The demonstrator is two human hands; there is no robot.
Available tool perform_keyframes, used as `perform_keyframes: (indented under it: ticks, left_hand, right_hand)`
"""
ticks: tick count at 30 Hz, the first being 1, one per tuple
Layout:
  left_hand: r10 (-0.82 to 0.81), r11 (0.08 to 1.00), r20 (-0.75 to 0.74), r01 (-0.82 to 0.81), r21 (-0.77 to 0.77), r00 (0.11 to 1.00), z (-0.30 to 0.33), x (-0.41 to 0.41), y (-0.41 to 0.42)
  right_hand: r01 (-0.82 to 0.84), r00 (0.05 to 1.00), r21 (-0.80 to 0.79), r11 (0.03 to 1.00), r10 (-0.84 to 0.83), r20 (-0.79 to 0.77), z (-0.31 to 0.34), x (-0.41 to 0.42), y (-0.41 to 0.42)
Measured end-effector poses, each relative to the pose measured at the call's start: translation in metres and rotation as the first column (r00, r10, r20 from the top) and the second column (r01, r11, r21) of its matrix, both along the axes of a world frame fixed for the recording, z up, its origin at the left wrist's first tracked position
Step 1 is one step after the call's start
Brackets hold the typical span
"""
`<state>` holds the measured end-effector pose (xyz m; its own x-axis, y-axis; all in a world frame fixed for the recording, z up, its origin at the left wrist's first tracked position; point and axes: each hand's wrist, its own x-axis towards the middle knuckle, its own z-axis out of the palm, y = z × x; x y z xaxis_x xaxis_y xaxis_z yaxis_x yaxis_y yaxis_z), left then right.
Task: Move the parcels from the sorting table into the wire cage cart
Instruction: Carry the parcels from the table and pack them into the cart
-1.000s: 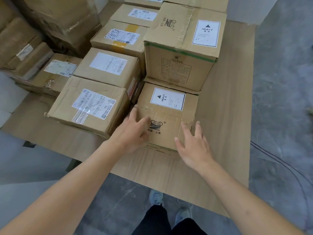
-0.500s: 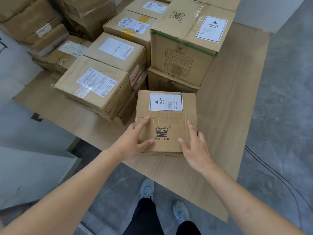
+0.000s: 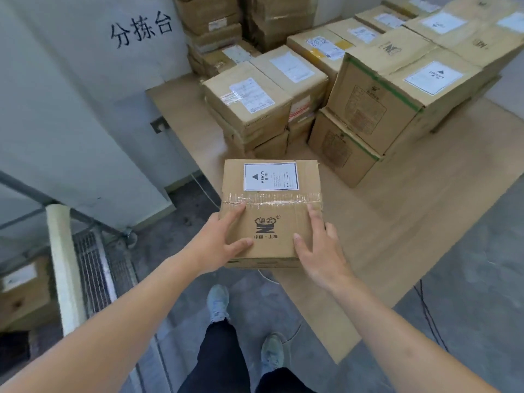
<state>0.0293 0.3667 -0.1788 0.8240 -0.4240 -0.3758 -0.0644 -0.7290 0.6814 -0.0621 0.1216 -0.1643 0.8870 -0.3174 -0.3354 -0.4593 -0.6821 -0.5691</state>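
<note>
- the small parcel [image 3: 271, 211], with a white heavy label on its top, is held up in front of the person, over the near edge of the sorting table [image 3: 397, 222].
- left hand [image 3: 218, 245] grips the parcel's left side, thumb on top.
- right hand [image 3: 320, 248] grips its right side, fingers on top.
- more parcels [image 3: 382, 100] stand stacked on the table behind it.
- the wire cage cart [image 3: 93, 268] is low on the left, well apart from the parcel.

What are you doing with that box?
A person holds a small cardboard box marked HEAVY between the left hand and right hand, off the sorting table. More parcels sit stacked there. The wire cage cart stands at the left.
</note>
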Motion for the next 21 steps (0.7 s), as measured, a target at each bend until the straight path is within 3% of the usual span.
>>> perform_keyframes:
  ticks: [12,21]
  left_hand:
    - [0.377,0.925,0.022,-0.376,-0.050,0.926,0.026,-0.040,0.149]
    - [0.531,0.846,-0.017,-0.531,-0.056,0.847,0.024,-0.047,0.296]
  right_hand:
    - [-0.345,0.937,-0.020,0.938,0.346,0.048,0.022,0.049,0.137]
    - [-0.502,0.862,-0.057,0.863,0.505,0.043,0.022,0.086,0.288]
